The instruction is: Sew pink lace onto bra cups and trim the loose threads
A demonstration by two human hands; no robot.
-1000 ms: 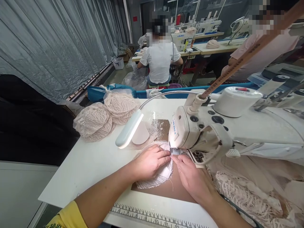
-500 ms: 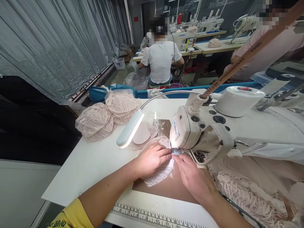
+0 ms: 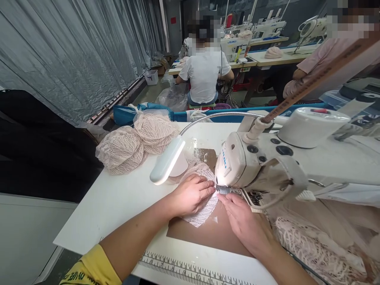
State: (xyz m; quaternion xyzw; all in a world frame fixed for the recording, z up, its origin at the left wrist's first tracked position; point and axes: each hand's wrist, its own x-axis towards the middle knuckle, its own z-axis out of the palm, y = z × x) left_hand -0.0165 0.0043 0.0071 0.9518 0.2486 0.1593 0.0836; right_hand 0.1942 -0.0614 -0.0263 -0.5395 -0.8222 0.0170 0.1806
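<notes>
The left hand (image 3: 192, 194) is resting on the lace (image 3: 202, 217), fingers together, thumb hidden; the right hand (image 3: 242, 217) is meeting its edge with the fingertips. Whether either grip is pinching, I cannot tell. The lace is lying on a brown sheet (image 3: 221, 234), its edge reaching the foot (image 3: 224, 190) of the machine (image 3: 234, 158). The step in hand is apparently stitching that edge; the next move is probably calling for turning the curve, fingertips clear. A lamp (image 3: 166, 161) is overhanging the worktop (image 3: 118, 206).

a lit lamp (image 3: 166, 162) brightens the white table (image 3: 118, 204), the grey curtain (image 3: 74, 59) beyond dimmer.
</notes>
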